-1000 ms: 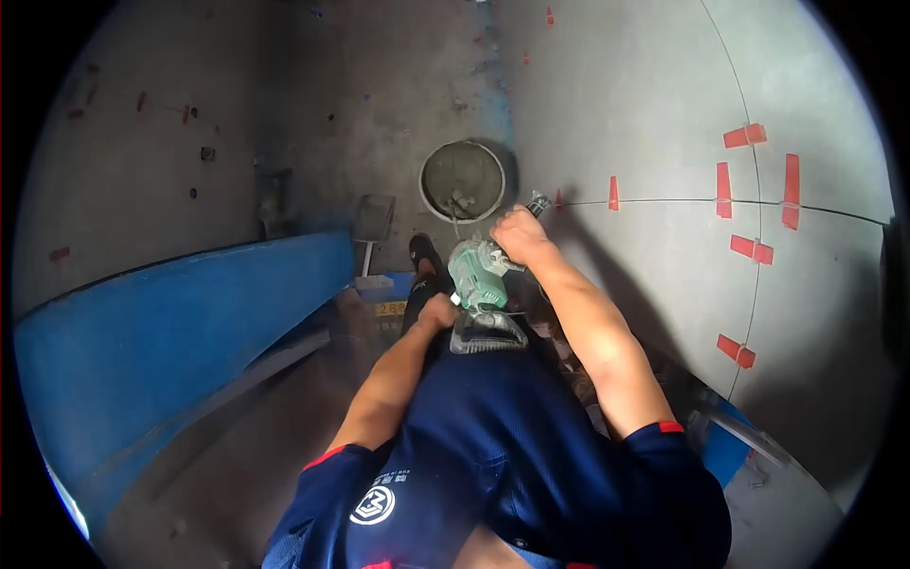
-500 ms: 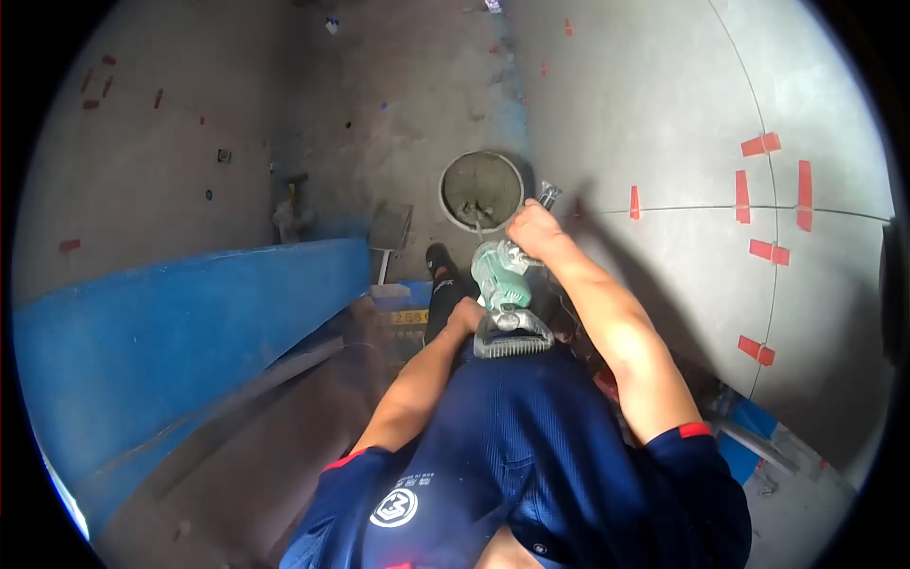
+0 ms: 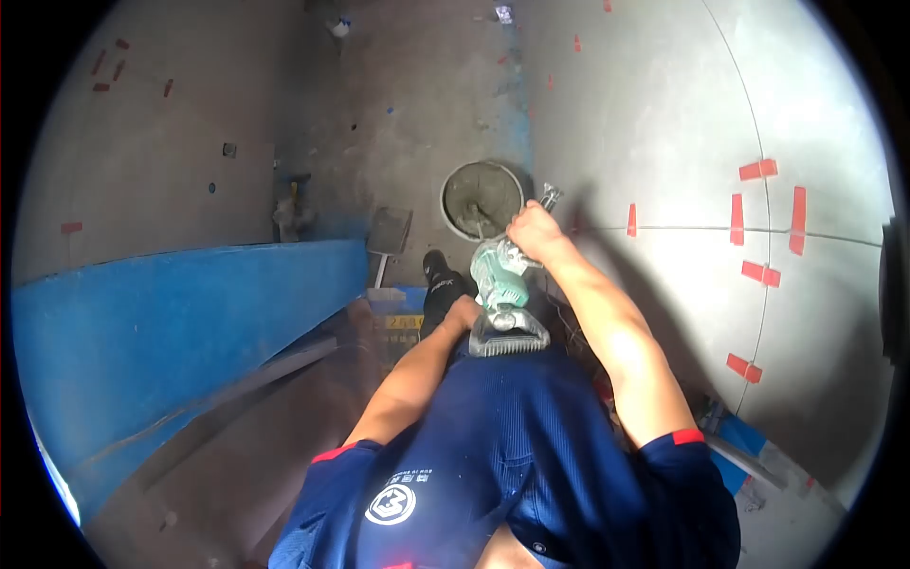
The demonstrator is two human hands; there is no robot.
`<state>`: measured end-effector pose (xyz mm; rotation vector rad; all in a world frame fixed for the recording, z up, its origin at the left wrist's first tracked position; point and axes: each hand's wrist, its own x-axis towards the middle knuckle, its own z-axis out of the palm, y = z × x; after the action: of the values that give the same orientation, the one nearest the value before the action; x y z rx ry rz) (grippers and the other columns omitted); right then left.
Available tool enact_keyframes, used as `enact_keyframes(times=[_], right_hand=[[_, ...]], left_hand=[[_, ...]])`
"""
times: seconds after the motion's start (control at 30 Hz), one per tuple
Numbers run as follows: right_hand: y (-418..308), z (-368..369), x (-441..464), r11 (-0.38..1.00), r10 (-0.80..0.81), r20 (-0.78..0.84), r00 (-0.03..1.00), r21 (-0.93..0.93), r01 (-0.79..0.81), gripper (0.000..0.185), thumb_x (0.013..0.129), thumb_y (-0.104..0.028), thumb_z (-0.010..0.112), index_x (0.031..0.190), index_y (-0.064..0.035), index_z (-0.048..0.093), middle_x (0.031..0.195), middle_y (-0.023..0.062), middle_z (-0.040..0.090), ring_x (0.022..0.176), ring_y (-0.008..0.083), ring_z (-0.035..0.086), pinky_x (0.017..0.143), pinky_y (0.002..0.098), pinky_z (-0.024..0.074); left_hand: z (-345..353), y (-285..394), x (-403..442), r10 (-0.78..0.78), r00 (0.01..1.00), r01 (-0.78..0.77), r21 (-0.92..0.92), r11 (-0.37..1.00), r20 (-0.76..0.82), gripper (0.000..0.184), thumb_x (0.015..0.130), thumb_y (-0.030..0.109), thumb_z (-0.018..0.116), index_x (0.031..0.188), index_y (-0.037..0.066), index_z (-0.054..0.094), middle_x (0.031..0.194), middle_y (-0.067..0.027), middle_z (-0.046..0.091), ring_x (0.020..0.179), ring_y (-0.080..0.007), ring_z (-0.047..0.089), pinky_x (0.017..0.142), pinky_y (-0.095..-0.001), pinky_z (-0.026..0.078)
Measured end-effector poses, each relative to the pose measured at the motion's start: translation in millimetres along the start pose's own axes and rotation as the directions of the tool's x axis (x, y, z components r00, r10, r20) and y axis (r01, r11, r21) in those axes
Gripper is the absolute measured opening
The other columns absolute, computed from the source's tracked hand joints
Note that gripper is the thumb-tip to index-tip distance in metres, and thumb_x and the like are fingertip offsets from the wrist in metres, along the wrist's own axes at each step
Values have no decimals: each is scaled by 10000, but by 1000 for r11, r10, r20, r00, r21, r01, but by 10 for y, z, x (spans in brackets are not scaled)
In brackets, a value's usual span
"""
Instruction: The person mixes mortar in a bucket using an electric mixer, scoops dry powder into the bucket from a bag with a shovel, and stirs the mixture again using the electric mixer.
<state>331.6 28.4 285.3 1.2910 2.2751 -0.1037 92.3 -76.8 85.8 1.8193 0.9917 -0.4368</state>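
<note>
A green hand-held mortar mixer (image 3: 500, 281) with a grey ribbed rear handle (image 3: 509, 336) is held close to my body. My right hand (image 3: 536, 230) is wrapped round its side handle, whose end (image 3: 550, 196) sticks out past my fist. My left hand (image 3: 463, 312) is closed at the mixer's left side; its fingers are partly hidden. From the mixer the shaft (image 3: 481, 230) runs forward into a round bucket (image 3: 450, 222) on the floor. Wet grey mortar (image 3: 481, 180) fills much of the bucket, and the paddle end is sunk in it.
A long blue panel (image 3: 199, 299) stands to the left. Beside my foot (image 3: 435, 264) lies a flat grey pan (image 3: 389, 230) with a white handle. At right, large grey tiles (image 3: 664, 142) carry red tape pieces (image 3: 757, 170). A yellow-lettered box (image 3: 404, 322) sits behind my leg.
The view has shifted slightly. The mortar's surface in the bucket has changed around the shaft, with a darker hollow there now. Both hands keep their places on the mixer.
</note>
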Motion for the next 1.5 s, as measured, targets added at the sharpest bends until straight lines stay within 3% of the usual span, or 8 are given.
enact_keyframes(times=[0.1,0.23,0.5,0.57,0.73,1.13,1.33,1.5], right_hand=[[111,-28,16,999,28,2,1000,-41,-28,119,800,-200,613,807,-200,731,846,-4,720,882,158,677,842,331,424],[65,-13,-41,999,24,-5,1000,-24,-24,109,792,-211,639,818,-203,745,870,-8,728,890,151,675,853,326,419],[211,-76,-76,995,82,-58,995,-46,-85,113,781,-191,631,779,-206,744,832,-5,725,887,162,670,850,330,417],[184,-30,-115,995,101,-79,992,-2,-102,114,779,-188,632,779,-207,744,833,-6,724,887,161,670,857,335,419],[148,100,-152,991,128,-90,988,44,-124,122,791,-190,623,821,-205,740,861,-8,721,906,154,668,877,340,414],[43,117,-236,977,194,-69,978,99,-187,88,773,-181,605,781,-203,690,810,-19,672,884,152,637,873,328,419],[-12,219,-287,970,236,-150,960,88,-225,71,757,-170,606,743,-199,670,793,-15,671,851,155,636,848,320,423],[-90,175,-274,971,232,-60,971,65,-228,72,742,-177,610,744,-188,681,788,-11,674,861,149,643,834,315,429]], left_hand=[[-103,42,224,16,999,-17,-3,1000,-51,415,731,375,603,865,1,721,936,-262,665,930,-410,651,820,-422,524],[-323,286,-43,255,960,-279,298,913,119,439,700,426,601,836,27,723,924,-245,671,902,-394,660,793,-412,525],[-274,306,232,-75,997,75,-21,997,27,472,702,380,688,919,-38,705,1031,-275,660,1056,-391,626,894,-424,498],[-155,185,290,-227,974,223,-189,956,1,477,726,359,675,988,-39,696,1096,-267,648,1109,-378,610,919,-431,493],[-721,866,-301,-473,881,456,-226,861,-25,449,767,322,636,1080,8,699,1198,-229,630,1158,-353,595,971,-436,475],[-750,855,-330,-400,915,404,-129,906,59,501,761,350,660,1112,-8,665,1213,-225,627,1178,-350,581,980,-424,471],[-726,819,-330,-364,929,370,-108,923,68,419,839,305,566,1112,3,664,1236,-220,615,1185,-362,574,989,-443,466],[-546,576,-199,-380,922,385,-79,919,71,452,816,295,598,1156,-1,639,1266,-222,597,1210,-355,557,1000,-439,457]])
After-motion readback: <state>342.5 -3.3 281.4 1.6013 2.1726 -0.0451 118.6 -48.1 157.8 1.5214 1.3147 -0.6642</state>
